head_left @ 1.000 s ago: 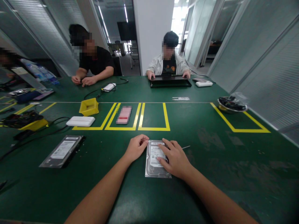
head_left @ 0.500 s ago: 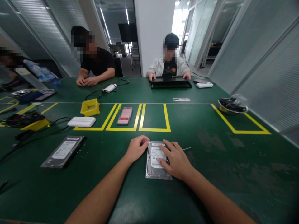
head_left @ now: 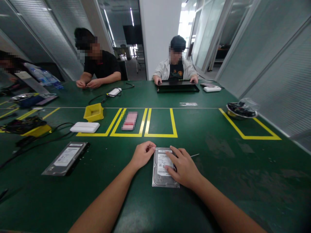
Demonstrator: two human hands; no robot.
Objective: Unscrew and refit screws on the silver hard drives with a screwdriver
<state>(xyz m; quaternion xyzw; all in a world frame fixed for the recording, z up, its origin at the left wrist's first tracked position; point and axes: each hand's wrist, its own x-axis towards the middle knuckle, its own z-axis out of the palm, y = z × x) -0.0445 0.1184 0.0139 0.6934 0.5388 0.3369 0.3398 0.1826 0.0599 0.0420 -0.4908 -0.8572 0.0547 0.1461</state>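
A hard drive (head_left: 163,181) lies flat before me, its white label (head_left: 162,163) facing up. My left hand (head_left: 145,153) is closed at the drive's far left corner, thumb and fingertips pinched together; whatever is in them, if anything, is hidden. Across the drive's right side rests my right hand (head_left: 183,165), its fingers spread over the label and far edge. Behind that hand a thin pale rod (head_left: 195,155) sticks out to the right, its other end hidden. Farther left, a second hard drive (head_left: 66,159) lies label up, with tiny bits scattered beside it.
Yellow tape outlines (head_left: 160,135) mark the green table (head_left: 136,207). A pink pixelated item (head_left: 130,121), a white power bank (head_left: 85,127), a yellow bin (head_left: 94,112) and a bowl of dark parts (head_left: 242,110) stand beyond. Across sit two people, one holding a black tray (head_left: 178,86).
My hands and the hard drive keep their places; the view has shifted only slightly. Across the table, the left person's hands have moved a little to the left.
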